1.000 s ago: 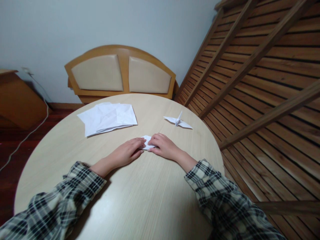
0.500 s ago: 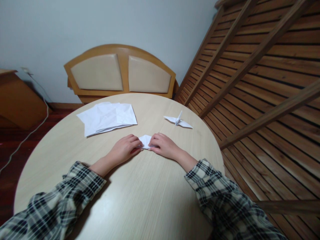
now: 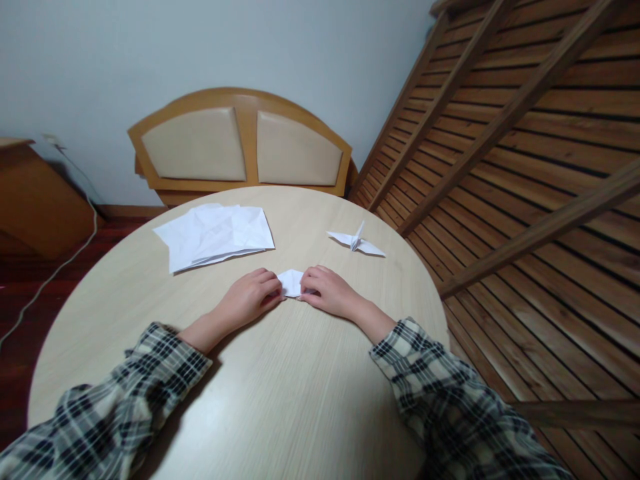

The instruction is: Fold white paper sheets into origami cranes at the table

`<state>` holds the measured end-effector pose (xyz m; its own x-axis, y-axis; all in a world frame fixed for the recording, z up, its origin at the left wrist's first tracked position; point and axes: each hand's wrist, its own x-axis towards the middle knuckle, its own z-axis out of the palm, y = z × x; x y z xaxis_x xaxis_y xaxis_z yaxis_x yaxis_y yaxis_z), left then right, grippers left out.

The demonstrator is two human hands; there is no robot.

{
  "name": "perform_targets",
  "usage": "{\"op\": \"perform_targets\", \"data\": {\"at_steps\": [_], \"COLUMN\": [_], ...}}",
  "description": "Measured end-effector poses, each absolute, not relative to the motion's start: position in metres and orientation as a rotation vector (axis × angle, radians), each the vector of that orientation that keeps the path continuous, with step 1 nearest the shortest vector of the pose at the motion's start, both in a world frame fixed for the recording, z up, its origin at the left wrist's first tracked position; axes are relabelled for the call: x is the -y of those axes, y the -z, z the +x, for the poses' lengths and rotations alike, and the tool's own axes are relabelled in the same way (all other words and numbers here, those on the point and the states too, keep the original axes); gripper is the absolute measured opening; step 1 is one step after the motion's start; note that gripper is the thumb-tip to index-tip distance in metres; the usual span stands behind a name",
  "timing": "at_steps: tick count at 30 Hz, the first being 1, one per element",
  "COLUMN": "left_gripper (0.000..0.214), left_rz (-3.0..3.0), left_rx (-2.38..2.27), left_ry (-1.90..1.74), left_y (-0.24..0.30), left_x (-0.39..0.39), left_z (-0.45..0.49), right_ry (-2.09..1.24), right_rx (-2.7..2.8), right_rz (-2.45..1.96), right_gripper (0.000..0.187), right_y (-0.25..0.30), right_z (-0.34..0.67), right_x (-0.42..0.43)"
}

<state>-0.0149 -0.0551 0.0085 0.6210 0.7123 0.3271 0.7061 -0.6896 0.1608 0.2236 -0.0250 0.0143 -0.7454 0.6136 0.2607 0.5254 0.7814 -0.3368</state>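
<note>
A small piece of folded white paper [image 3: 291,283] lies on the round table, between my two hands. My left hand [image 3: 254,295] is closed on its left end, fingers curled over the top and thumb along the near edge. On the other end, my right hand [image 3: 327,291] grips it in the same way. Both ends of the paper are hidden beneath my fingers; only the middle shows. Beyond my right hand rests a finished white paper crane [image 3: 356,244], its wings spread out.
A stack of creased white paper sheets [image 3: 215,233] lies at the back left of the pale round table [image 3: 280,387]. Behind it stands a wooden headboard [image 3: 250,137] with cream panels. Slatted wood [image 3: 525,200] rises along the right side. A cable [image 3: 60,270] trails down at the left.
The fingers of my right hand have shifted very slightly on the paper. Otherwise the hands, the paper stack and the crane stay in place.
</note>
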Motion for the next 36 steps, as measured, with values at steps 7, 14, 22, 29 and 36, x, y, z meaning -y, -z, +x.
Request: {"op": "perform_targets", "data": {"at_steps": [7, 14, 22, 29, 36], "left_gripper": [0.019, 0.023, 0.017, 0.012, 0.013], "left_rz": [2.793, 2.822, 2.810, 2.798, 2.784], "left_rx": [-1.219, -1.207, -1.226, -1.237, -1.224], "left_ry": [-0.591, -0.619, -0.620, -0.591, -0.596], "left_y": [-0.0074, -0.0075, -0.0098, -0.0087, -0.0074], "left_x": [0.0548, 0.0546, 0.0565, 0.0567, 0.0557], "left_z": [-0.0154, -0.0149, -0.0136, -0.0141, -0.0143], "right_ry": [-0.354, -0.346, -0.335, -0.317, -0.374], "right_rx": [2.606, 2.609, 2.616, 2.588, 2.535], "right_rz": [-0.855, -0.872, -0.894, -0.919, -0.946], "right_gripper": [0.013, 0.012, 0.010, 0.011, 0.011], "right_y": [-0.0144, -0.0140, -0.0148, -0.0145, -0.0118], "right_z": [0.2248, 0.2238, 0.2220, 0.2219, 0.2224], "right_x": [0.0251, 0.0244, 0.0241, 0.0248, 0.0242]}}
